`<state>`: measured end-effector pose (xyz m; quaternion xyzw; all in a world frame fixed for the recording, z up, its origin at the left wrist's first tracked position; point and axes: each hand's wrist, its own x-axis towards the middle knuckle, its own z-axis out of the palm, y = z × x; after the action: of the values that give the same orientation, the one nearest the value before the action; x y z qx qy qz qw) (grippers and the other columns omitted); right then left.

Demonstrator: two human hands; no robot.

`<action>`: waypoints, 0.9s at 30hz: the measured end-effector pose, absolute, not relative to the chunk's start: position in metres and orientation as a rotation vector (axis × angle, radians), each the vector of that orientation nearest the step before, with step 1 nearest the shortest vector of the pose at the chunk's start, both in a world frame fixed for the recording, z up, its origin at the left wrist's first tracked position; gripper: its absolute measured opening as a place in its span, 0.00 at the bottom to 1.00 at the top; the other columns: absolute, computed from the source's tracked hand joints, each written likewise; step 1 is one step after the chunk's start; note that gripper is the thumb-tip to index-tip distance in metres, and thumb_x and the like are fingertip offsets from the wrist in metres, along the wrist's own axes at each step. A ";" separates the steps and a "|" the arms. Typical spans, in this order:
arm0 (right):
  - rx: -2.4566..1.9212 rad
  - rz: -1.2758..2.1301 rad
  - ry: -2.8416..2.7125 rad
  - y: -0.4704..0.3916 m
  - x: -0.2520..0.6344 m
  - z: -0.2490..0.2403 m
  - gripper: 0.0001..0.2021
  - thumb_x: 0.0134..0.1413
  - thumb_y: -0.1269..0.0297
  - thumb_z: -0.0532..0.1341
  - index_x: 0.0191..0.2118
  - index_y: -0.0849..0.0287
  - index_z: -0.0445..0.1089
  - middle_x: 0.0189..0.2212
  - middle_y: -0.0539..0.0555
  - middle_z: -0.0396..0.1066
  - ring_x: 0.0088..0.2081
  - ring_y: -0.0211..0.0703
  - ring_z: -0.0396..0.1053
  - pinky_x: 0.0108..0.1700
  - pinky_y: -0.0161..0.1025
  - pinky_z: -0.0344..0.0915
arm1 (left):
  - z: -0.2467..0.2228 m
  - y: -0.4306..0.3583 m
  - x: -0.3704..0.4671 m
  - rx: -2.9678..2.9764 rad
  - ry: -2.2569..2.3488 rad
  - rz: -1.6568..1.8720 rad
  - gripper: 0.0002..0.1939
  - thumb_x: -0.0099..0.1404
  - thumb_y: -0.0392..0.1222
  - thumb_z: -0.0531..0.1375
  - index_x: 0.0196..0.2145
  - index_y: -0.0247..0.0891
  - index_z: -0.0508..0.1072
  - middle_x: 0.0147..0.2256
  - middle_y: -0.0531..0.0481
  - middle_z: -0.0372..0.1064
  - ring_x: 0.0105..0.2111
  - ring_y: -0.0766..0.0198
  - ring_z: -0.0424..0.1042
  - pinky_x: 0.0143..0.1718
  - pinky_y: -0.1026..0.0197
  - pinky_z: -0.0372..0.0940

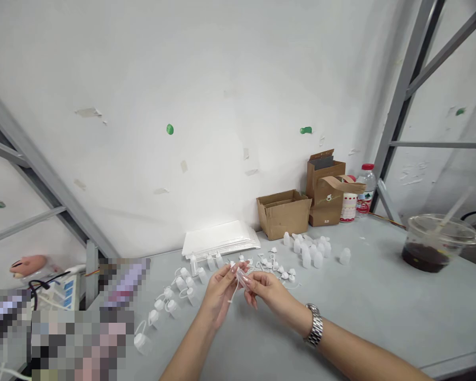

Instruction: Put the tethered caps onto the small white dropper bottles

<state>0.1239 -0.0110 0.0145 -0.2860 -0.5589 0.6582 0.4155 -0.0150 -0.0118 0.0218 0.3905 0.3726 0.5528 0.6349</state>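
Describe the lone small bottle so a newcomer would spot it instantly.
On the gray table, between the open cardboard box and the clear cup of dark drink, is a group of small whitish bottles. Your bottle stands alone, just right of that group.

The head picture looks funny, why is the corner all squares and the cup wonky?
In the head view, coarse squares hide the lower left; the cup leans and looks stretched, probably from the wide lens; the little bottles look pale and soft-edged.
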 end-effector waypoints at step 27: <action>-1.154 0.688 -1.696 -0.019 0.125 -0.001 0.07 0.49 0.59 0.61 0.29 0.57 0.65 0.24 0.51 0.67 0.33 0.46 0.62 0.38 0.42 0.58 | 0.023 -0.005 -0.031 0.489 0.665 1.461 0.11 0.61 0.36 0.55 0.41 0.34 0.70 0.49 0.40 0.67 0.51 0.59 0.63 0.48 0.60 0.63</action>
<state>0.1248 -0.0189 -0.0006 -0.4710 -0.6919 0.2806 0.4697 -0.0305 -0.0047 0.0235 0.2168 0.2950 0.6476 0.6683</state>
